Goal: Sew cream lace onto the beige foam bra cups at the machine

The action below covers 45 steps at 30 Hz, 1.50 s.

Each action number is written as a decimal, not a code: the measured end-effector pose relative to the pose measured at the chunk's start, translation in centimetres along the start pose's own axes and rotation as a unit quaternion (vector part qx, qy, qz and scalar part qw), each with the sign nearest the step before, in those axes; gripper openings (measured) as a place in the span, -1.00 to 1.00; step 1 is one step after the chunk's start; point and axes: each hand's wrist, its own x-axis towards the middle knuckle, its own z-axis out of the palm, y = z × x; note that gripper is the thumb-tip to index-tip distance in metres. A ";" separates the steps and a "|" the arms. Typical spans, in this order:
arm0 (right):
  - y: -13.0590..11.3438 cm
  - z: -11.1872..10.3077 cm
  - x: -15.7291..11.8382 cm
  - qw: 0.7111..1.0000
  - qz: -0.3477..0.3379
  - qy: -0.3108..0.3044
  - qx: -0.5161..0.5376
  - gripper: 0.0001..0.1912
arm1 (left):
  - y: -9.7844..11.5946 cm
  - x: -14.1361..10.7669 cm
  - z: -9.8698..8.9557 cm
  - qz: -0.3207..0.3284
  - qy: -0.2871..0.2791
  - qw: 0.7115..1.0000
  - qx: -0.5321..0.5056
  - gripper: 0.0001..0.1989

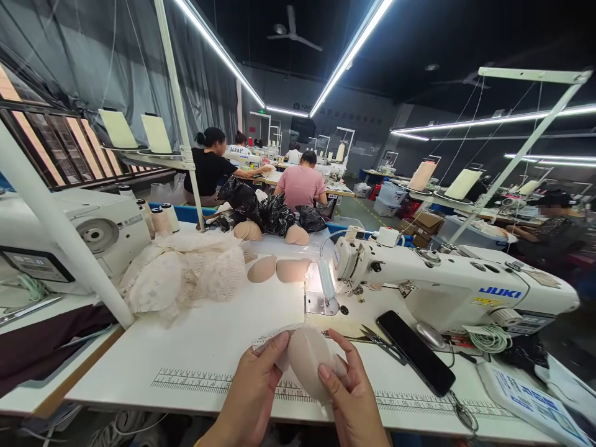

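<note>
Both hands hold a beige bra cup (309,357) just above the front of the white sewing table (200,338). My left hand (255,379) pinches its left side, where a pale lace edge (272,334) shows. On the right side, my right hand (347,388) grips the cup with the thumb on its face and the index finger raised. Beyond the hands stands a JUKI sewing machine (447,273), its lamp lit over the needle plate (321,304). Two flat beige cup pieces (262,269) lie left of the needle area.
A heap of cream lace (184,273) lies at the left. Black scissors (384,345), a phone (416,352) and a white box (535,403) are at the right. Black plastic bags (277,214) sit behind the table. Thread stand poles (65,230) rise nearby. Several people work farther back.
</note>
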 end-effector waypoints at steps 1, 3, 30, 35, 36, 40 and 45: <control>0.1 -0.1 0.1 1.000 -0.004 0.006 -0.001 -0.10 | -0.1 0.1 0.1 -0.001 0.004 1.000 -0.003 -0.60; 0.3 -0.2 0.4 1.000 -0.006 0.014 0.003 -0.09 | -0.4 0.2 0.4 -0.011 0.001 1.000 -0.001 -0.60; 0.4 0.4 0.7 0.999 -0.003 0.010 0.034 -0.08 | -0.1 0.7 2.2 -0.093 -0.077 0.992 0.033 -0.54; 0.7 -0.8 1.2 0.999 -0.010 -0.034 0.013 -0.08 | -0.3 1.9 2.4 -0.115 -0.053 0.991 0.036 -0.51; 0.7 -1.4 1.3 0.998 -0.013 -0.056 -0.003 -0.06 | -0.1 2.1 2.3 -0.111 -0.052 0.992 0.042 -0.53; 0.0 -4.5 2.2 0.980 -0.045 -0.158 -0.110 -0.07 | 2.4 2.7 1.5 -0.118 -0.147 0.975 0.121 -0.53; -3.9 -6.0 6.3 0.794 -0.345 -0.239 -0.440 -0.56 | 5.2 4.5 1.2 0.010 -0.498 0.733 0.463 -0.75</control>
